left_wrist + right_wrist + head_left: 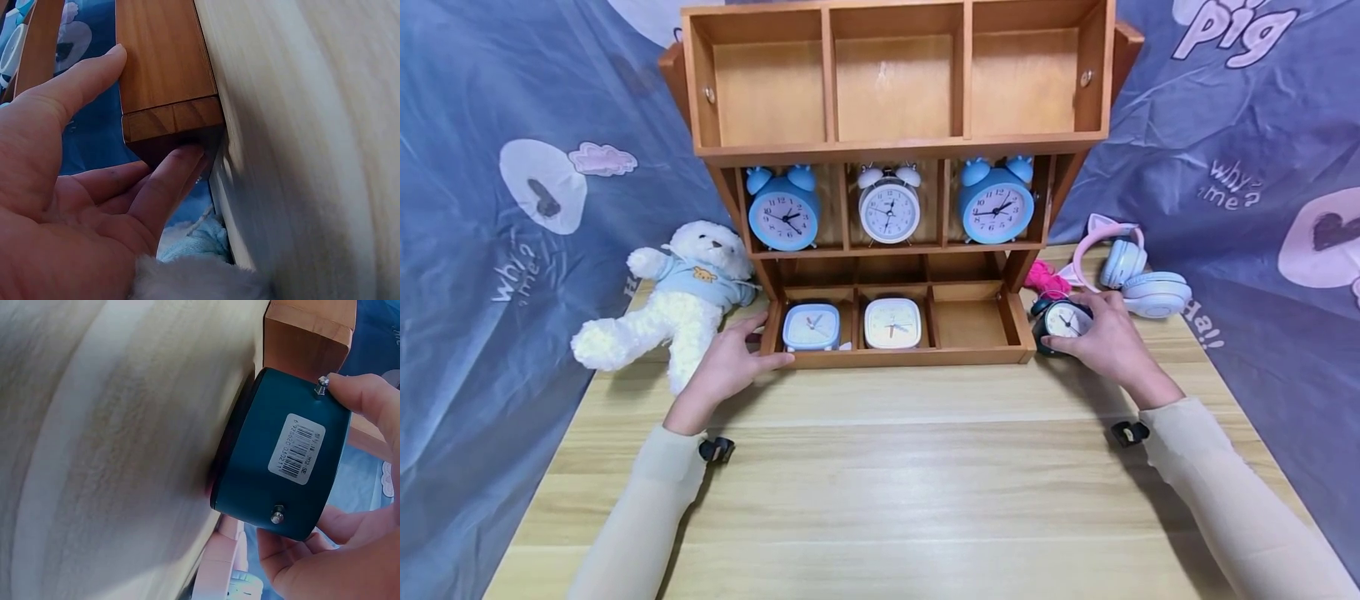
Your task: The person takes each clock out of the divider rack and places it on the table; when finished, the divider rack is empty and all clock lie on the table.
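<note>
A brown wooden shelf (917,358) stands at the back of the table, with clocks in its lower two rows. My left hand (733,360) grips its lower left corner, thumb on the front rail (165,56) and fingers against the side. My right hand (1105,337) holds a dark green alarm clock (1067,320) with a white dial, just outside the shelf's right end. In the right wrist view, the clock's underside shows a barcode sticker (297,449) and small metal feet. Thumb and fingers (284,556) hold it from opposite sides.
White and light blue square clocks (892,323) occupy the bottom row's left and middle compartments. Blue and white twin-bell clocks (889,210) fill the middle row. A white teddy bear (692,283) leans at the left. Cat-ear headphones (1123,262) and a pink item (1047,277) lie right.
</note>
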{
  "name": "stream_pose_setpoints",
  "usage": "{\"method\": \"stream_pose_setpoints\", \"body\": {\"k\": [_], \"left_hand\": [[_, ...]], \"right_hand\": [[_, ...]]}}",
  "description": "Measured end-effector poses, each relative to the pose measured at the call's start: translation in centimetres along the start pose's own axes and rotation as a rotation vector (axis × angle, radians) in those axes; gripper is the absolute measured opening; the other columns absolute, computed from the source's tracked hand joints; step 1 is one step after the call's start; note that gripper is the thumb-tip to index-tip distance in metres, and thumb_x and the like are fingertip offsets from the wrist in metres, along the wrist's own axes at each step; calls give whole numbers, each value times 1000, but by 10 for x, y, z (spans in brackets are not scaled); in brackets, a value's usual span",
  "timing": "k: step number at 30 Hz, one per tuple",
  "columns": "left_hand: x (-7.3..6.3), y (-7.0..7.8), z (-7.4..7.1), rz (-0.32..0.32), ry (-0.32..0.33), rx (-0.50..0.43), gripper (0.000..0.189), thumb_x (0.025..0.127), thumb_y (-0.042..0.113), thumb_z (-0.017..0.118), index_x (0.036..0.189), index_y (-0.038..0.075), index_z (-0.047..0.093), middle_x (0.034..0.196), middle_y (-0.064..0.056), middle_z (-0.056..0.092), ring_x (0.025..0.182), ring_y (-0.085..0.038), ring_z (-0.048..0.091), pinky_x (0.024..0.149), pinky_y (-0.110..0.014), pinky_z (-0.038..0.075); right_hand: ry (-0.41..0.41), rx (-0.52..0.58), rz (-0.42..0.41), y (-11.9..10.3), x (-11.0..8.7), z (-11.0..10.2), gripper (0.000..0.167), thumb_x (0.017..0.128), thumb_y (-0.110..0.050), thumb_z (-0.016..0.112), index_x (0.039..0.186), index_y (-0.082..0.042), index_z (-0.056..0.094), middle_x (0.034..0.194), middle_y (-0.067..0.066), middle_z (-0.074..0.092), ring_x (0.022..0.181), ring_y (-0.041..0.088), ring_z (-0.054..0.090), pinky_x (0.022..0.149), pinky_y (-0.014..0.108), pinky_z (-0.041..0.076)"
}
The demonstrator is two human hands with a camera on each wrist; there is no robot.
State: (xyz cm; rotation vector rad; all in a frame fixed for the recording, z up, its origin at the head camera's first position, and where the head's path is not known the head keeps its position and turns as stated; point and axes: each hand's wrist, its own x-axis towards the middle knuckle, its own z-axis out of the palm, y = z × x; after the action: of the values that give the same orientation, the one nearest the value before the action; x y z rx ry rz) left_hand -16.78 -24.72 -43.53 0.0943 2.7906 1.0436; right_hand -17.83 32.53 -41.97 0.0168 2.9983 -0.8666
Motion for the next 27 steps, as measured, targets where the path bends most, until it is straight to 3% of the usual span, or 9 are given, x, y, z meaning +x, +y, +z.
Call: {"method": "stream_pose_setpoints", "body": {"k": [18, 27], "left_hand": [[0, -1, 0, 8, -3, -9, 106, 96, 46, 90, 174, 0, 34, 174, -28, 47, 147, -49, 60, 112, -62, 58], [0, -1, 0, 2, -9, -14, 107, 96, 46, 90, 174, 0, 34, 175, -27, 45, 149, -49, 59, 112, -61, 58]], "right_hand": [[-36, -3, 1, 1, 3, -1, 96, 91, -34, 93, 163, 8, 45, 154, 43, 34, 129, 56, 46, 113, 73, 41], [-53, 10, 6, 5, 2, -3, 102, 92, -42, 93, 167, 5, 43, 154, 45, 35, 135, 57, 45, 115, 75, 40]]}}
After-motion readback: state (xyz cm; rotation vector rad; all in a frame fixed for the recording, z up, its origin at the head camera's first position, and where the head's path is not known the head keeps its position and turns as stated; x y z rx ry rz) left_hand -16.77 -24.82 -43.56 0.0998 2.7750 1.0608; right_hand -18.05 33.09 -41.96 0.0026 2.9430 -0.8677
